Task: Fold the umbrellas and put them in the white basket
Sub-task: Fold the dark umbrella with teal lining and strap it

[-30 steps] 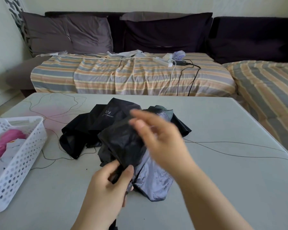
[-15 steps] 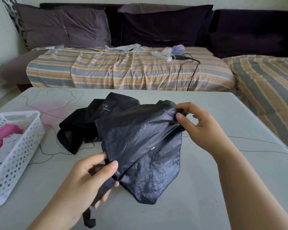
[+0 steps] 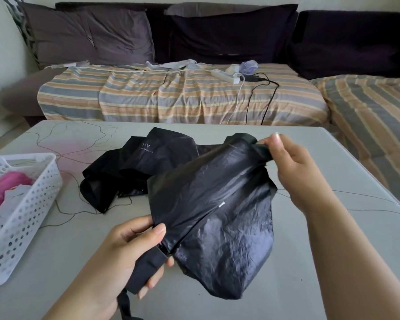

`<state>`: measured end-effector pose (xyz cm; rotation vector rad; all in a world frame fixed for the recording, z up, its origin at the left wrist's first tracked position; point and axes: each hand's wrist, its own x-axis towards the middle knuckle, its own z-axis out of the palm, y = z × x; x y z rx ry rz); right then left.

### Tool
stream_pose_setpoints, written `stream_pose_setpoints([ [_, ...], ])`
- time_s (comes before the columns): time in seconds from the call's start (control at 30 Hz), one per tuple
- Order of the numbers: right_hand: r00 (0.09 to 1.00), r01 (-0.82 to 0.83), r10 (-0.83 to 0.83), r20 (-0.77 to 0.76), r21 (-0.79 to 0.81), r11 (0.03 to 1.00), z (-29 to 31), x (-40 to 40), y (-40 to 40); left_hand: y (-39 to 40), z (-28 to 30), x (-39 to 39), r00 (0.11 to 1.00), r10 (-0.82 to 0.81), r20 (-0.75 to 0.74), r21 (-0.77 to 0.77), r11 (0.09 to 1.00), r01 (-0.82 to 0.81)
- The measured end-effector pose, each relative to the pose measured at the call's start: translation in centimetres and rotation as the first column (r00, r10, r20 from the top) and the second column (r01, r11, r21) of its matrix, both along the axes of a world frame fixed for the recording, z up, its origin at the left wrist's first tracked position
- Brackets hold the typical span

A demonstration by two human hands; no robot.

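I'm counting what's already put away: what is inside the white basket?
The white basket holds something pink and pale, whitish pieces. Its wall and the frame edge hide the rest.

One head-worn view looks forward and down, close over the table [image 3: 310,262]

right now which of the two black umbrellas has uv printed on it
The black umbrella lying on the table, behind the held umbrella. It shows white UV lettering and no hand touches it; the held one shows no print.

Left hand [image 3: 125,252] curled in a grip, right hand [image 3: 291,162] apparently pinching, forearms extended forward
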<state>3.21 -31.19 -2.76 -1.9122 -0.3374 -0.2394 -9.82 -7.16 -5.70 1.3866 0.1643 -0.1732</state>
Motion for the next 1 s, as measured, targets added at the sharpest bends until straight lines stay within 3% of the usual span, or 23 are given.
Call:
stream_pose_setpoints([
  [0.1,0.977,-0.191,0.195,-0.082,0.055,0.980,-0.6,0.1,-0.9,0.6,0.2,0.0,1.000,-0.005,-0.018,-0.034,0.999,0.005],
  [0.2,0.984,-0.173,0.176,-0.034,0.074,0.982,-0.8,0.3,-0.7,0.7,0.0,-0.2,0.998,-0.047,-0.033,-0.058,0.997,0.045],
  [0.27,0.996,-0.088,0.086,0.030,0.095,0.992,-0.4,0.2,-0.2,0.4,0.1,-0.4,0.997,-0.075,-0.028,-0.086,0.994,0.073],
  [0.37,0.989,0.122,-0.109,0.102,-0.128,0.984,0.1,0.4,0.5,0.2,0.0,-0.3,0.997,-0.075,-0.025,-0.085,0.994,0.073],
  [0.5,0.934,0.358,-0.312,0.175,-0.479,0.801,0.2,0.7,1.5,-0.2,0.2,-0.2,0.998,-0.059,-0.037,-0.042,0.997,0.058],
  [0.53,0.908,0.418,-0.364,0.206,-0.476,0.774,0.0,0.6,1.7,-0.4,0.2,-0.2,0.997,-0.059,-0.045,-0.035,0.998,0.057],
  [0.6,0.853,0.498,-0.413,0.318,-0.264,0.826,-0.1,-0.1,2.1,-0.7,0.1,-0.1,0.997,-0.052,-0.059,-0.026,0.998,0.051],
  [0.67,0.823,0.361,-0.258,0.506,-0.115,0.925,0.1,-0.9,2.8,-0.7,0.2,0.0,0.998,-0.029,-0.062,-0.026,0.999,0.028],
  [0.73,0.833,0.139,0.031,0.553,-0.263,0.955,-0.5,-1.2,3.6,-0.5,0.3,0.1,0.998,-0.013,-0.061,-0.023,1.000,0.012],
  [0.8,0.860,0.063,0.190,0.474,-0.467,0.882,-1.4,-1.1,4.2,-0.4,0.4,0.0,0.998,-0.031,-0.053,0.010,0.999,0.032],
  [0.9,0.926,0.153,0.118,0.358,-0.643,0.750,-2.0,-0.6,3.9,-0.8,0.4,-0.3,0.997,-0.067,-0.035,0.106,0.992,0.070],
  [1.0,0.969,0.134,0.058,0.238,-0.713,0.688,-2.1,-0.1,3.3,-1.0,0.2,-0.5,0.999,-0.035,-0.020,0.169,0.985,0.038],
])
